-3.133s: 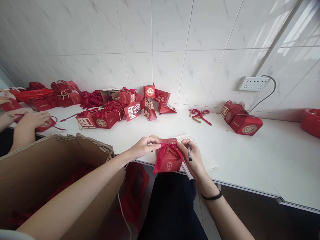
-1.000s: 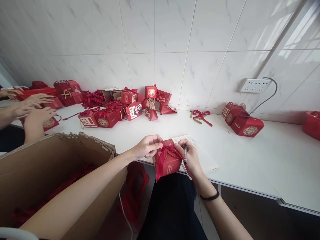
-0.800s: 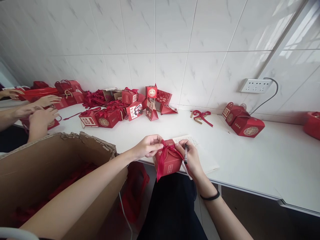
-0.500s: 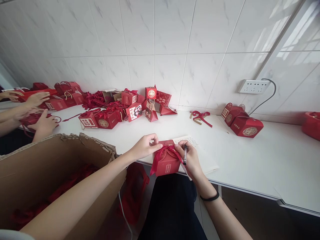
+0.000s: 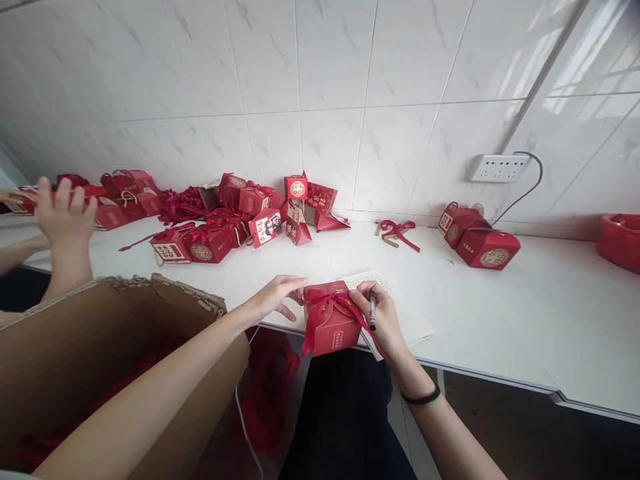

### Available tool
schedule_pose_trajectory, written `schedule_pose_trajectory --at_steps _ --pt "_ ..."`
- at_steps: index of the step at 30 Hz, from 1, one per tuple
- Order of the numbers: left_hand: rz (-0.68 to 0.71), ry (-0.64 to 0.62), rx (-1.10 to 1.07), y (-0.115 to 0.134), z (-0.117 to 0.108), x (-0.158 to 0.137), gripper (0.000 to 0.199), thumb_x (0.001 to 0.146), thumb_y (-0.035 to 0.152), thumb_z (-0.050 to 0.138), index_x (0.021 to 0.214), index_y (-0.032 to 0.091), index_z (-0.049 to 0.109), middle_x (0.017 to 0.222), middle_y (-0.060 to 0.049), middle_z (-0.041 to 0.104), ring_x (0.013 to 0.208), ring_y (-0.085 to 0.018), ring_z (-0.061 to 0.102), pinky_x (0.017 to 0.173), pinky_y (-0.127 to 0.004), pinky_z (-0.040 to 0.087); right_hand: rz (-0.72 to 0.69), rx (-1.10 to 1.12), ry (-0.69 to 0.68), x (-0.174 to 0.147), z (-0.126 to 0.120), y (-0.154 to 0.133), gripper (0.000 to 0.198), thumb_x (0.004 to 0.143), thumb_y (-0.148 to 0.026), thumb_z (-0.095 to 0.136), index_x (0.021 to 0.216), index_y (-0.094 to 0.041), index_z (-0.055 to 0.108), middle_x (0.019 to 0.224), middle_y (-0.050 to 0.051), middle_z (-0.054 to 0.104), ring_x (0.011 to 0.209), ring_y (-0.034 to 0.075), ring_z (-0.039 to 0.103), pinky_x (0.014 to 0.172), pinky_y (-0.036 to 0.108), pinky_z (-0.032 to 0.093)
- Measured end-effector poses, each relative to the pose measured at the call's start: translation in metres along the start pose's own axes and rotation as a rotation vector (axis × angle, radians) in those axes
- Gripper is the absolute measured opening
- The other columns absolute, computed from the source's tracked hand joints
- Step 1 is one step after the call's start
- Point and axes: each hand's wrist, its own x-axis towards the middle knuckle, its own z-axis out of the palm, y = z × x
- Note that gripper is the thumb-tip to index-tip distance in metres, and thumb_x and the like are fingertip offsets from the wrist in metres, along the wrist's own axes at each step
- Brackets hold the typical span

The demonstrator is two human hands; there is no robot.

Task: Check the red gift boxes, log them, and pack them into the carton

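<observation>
White tabletop (image 5: 500, 320); red box (image 5: 334, 328) between hands; left hand (image 5: 274, 298) at nine o'clock, spread, now off ribbon (image 5: 330, 297); right hand (image 5: 388, 319) at three, pinches ribbon, holds pen (image 5: 373, 312).

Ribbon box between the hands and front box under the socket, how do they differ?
The ribbon box carries a ribbon; the front box shows none. The ribbon box shows a small rectangular label, the front box a large round emblem. The ribbon box is at the desk's near edge, the front box near the wall. Both are red.
</observation>
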Motion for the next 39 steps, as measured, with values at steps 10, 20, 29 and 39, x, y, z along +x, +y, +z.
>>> schedule_pose_trajectory --at_steps 10,20,29,39 --pt "-0.004 0.065 0.122 -0.008 0.019 0.005 0.025 0.070 0.037 0.053 0.060 0.017 0.043 0.067 0.002 0.047 0.068 -0.012 0.050 0.067 -0.026 0.047 -0.004 0.078 -0.024 0.000 -0.003 0.006 0.038 0.064 -0.046 0.077 0.074 -0.019 0.051 0.061 -0.005 0.045 0.056 0.011 0.039 0.053 0.023 0.032" --pt "0.582 0.229 0.633 0.006 0.013 -0.002 0.037 0.073 0.025 0.048 0.109 0.017 0.045 0.126 -0.013 0.042 0.124 -0.025 0.037 0.105 -0.043 0.033 -0.048 0.067 0.025 0.010 -0.021 0.000 0.029 0.068 -0.040 0.069 0.078 -0.020 0.051 0.065 -0.004 0.048 0.060 0.013 0.047 0.063 0.028 0.042" --pt "0.365 -0.111 1.024 0.005 0.017 0.000 0.078 0.074 0.055 0.057 0.141 0.027 0.028 0.139 -0.010 0.039 0.128 -0.028 0.036 0.103 -0.043 0.037 -0.122 -0.650 0.169 0.025 -0.099 0.012 0.028 0.067 -0.046 0.052 0.078 -0.021 0.053 0.071 0.005 0.060 0.066 0.021 0.055 0.064 0.035 0.044" --pt "0.157 0.530 0.477 -0.003 -0.121 -0.084 0.075 0.078 0.056 0.050 0.142 0.023 0.027 0.142 -0.009 0.040 0.134 -0.030 0.031 0.111 -0.046 0.024 -0.174 -1.001 0.028 0.021 -0.120 0.024 0.030 0.067 -0.053 0.049 0.077 -0.026 0.058 0.072 0.006 0.065 0.063 0.027 0.060 0.056 0.037 0.045"
